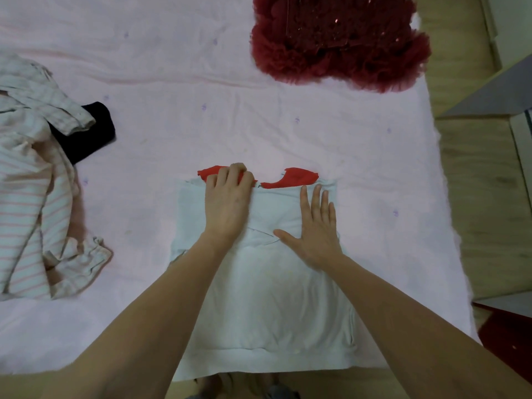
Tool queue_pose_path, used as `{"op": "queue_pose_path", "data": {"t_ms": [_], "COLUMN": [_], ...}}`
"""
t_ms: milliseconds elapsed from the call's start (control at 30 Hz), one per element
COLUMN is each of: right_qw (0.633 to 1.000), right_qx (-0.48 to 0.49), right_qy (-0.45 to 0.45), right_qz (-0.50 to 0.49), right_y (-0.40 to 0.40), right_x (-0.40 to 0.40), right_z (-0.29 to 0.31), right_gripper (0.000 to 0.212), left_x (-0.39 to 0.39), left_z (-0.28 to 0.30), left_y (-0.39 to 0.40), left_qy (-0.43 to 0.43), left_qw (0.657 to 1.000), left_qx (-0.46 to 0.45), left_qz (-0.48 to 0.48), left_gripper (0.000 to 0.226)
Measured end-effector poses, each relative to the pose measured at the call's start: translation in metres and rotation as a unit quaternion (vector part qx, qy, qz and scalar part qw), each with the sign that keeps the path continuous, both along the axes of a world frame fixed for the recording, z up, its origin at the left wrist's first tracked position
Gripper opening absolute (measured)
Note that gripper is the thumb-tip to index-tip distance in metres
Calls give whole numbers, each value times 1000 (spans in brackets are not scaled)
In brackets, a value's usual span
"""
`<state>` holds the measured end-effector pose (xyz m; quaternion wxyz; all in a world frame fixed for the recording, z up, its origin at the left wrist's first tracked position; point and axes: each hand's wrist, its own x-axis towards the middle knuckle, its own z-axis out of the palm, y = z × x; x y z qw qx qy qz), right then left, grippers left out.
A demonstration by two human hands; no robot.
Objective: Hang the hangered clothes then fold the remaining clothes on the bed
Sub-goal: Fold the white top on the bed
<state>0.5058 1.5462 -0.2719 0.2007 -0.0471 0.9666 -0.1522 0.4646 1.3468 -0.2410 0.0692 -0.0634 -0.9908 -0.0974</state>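
A pink bedsheet (201, 116) covers the bed and carries everything; a pale blue-white garment (264, 298) lies flat at the near middle, its near hem hanging just over the bed edge; a striped pink-and-white heap (31, 197) sprawls at the left, partly over a black cloth (92, 131); a dark red ruffled dress (339, 44) lies far right, well apart; red fabric (293, 178) peeks from the pale garment's far edge. The left hand (227, 203) curls its fingers over that far edge, gripping the fabric; the right hand (316, 228) presses flat, fingers straight and spread, just beside it.
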Motion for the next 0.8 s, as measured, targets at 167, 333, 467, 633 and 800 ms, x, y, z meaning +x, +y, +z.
{"op": "queue_pose_path", "data": {"t_ms": [167, 333, 467, 633, 800], "right_qw": [1000, 1000, 999, 997, 998], "right_qx": [6, 12, 26, 61, 53], "right_qy": [6, 8, 24, 45, 25], "right_qz": [-5, -2, 9, 25, 37], "right_y": [-2, -1, 0, -2, 0], "right_x": [1, 0, 0, -1, -6], "right_z": [-2, -3, -8, -21, -16], "right_gripper": [107, 108, 105, 98, 95], "left_x": [27, 43, 41, 38, 30], "left_z": [16, -10, -32, -49, -38], "left_y": [25, 14, -18, -18, -17], "left_qy": [46, -92, -184, -204, -239], "left_qw": [988, 984, 979, 975, 967], "left_qx": [111, 29, -63, -78, -73], "left_qz": [-100, -148, -60, -42, -46], "left_gripper": [30, 48, 64, 66, 69]}}
